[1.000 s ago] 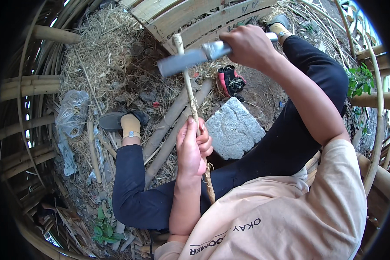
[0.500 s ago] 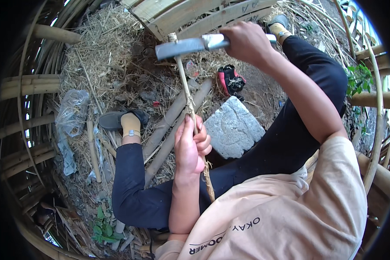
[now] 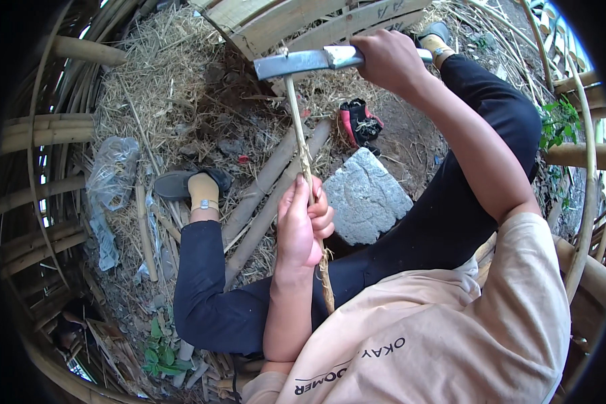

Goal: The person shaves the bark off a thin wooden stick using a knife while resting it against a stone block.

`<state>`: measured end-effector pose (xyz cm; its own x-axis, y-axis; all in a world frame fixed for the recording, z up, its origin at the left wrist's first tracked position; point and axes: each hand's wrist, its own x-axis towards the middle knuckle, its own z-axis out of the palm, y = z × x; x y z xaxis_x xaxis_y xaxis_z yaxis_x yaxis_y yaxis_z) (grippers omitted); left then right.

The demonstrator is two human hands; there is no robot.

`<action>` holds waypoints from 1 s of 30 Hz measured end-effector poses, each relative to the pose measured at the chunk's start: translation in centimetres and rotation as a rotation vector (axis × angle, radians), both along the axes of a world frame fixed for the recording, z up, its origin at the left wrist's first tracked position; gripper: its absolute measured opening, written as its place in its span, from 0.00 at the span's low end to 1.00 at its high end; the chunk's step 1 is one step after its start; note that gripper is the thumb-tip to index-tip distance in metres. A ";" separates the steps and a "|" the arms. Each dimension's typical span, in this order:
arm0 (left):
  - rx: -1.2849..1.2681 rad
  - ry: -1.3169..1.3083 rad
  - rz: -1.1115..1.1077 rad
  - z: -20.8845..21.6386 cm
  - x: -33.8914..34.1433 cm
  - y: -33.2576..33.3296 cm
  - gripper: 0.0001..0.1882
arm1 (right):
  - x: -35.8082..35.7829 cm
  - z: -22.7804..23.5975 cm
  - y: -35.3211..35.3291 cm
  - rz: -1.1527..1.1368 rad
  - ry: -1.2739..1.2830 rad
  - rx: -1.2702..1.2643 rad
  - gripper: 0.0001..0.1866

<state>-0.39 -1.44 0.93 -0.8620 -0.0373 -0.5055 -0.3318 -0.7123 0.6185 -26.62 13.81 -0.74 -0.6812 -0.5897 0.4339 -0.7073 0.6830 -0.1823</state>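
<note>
A slim, pale stick (image 3: 294,111), partly stripped of bark, leans up and away from my lap. My left hand (image 3: 305,225) is closed around its lower middle, thumb along the front. Below that fist the rough brown end hangs over my dark trousers (image 3: 397,249). My right hand (image 3: 388,59) grips the handle of a broad-bladed knife (image 3: 293,64), with a pale band between handle and blade. The blade lies across the stick close to its far tip, which shows just beyond the blade. Whether the edge bites into the wood cannot be seen.
A grey stone block (image 3: 363,198) sits between my legs. Near it lie a pink and black object (image 3: 360,124) and bamboo poles (image 3: 266,178). A slatted wooden crate (image 3: 310,30) stands ahead; a clear plastic bag (image 3: 114,175) lies left on straw. Bamboo railings (image 3: 44,135) enclose the sides.
The stick and my left hand have shifted slightly right. The knife has moved a little right and away from me, and sits closer to the stick's far tip.
</note>
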 end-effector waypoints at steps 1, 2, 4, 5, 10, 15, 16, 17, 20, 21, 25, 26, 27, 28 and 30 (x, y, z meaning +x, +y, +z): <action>0.003 0.007 -0.007 0.1 0.0 0.0 0.16 | 0.5 0.3 0.1 0.012 0.014 0.024 0.07; 0.007 0.014 -0.014 0.2 0.0 0.0 0.16 | 0.7 0.5 0.2 -0.008 -0.006 0.022 0.08; 0.023 0.031 -0.028 0.3 0.0 0.0 0.16 | 0.5 0.9 0.5 0.021 0.014 0.024 0.08; 0.026 0.024 -0.034 0.2 0.0 0.1 0.16 | 0.6 1.1 0.6 0.035 0.021 0.027 0.09; 0.016 0.014 -0.061 0.4 -0.2 0.4 0.16 | 1.1 0.8 1.0 0.050 -0.028 0.109 0.08; 0.028 0.033 -0.078 0.5 -0.1 0.4 0.16 | 0.7 0.8 1.2 -0.013 0.010 0.034 0.08; 0.026 0.038 -0.085 0.5 -0.1 0.5 0.16 | 0.3 0.8 1.3 -0.038 0.014 0.015 0.08; 0.023 0.036 -0.088 0.6 -0.2 0.6 0.16 | 0.0 0.7 1.4 -0.047 0.028 0.012 0.08; 0.017 0.038 -0.094 0.8 -0.3 0.7 0.17 | -0.5 0.2 1.1 -0.072 0.027 -0.009 0.09; 0.018 0.043 -0.094 0.7 -0.1 0.7 0.17 | -0.6 0.3 1.1 -0.075 0.013 0.006 0.10; 0.019 0.057 -0.093 0.9 -0.1 0.6 0.17 | -0.3 1.2 1.1 -0.078 -0.041 0.003 0.12; 0.013 0.058 -0.099 1.0 -0.1 0.7 0.17 | -0.5 1.3 1.1 -0.077 -0.050 -0.014 0.13; 0.006 0.059 -0.104 1.1 0.0 0.7 0.17 | -0.5 1.1 1.1 -0.060 -0.135 -0.030 0.13; 0.001 0.064 -0.112 1.2 -0.1 0.8 0.17 | -0.7 0.8 1.2 -0.044 -0.216 -0.045 0.13; 0.016 0.055 -0.113 1.1 -0.2 0.9 0.17 | -0.7 0.4 1.3 -0.024 -0.344 -0.072 0.15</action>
<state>-0.62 -0.56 2.06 -0.8870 0.0690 -0.4567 -0.3759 -0.6824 0.6269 -27.33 15.12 -0.35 -0.8081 -0.5478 0.2168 -0.5800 0.6753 -0.4556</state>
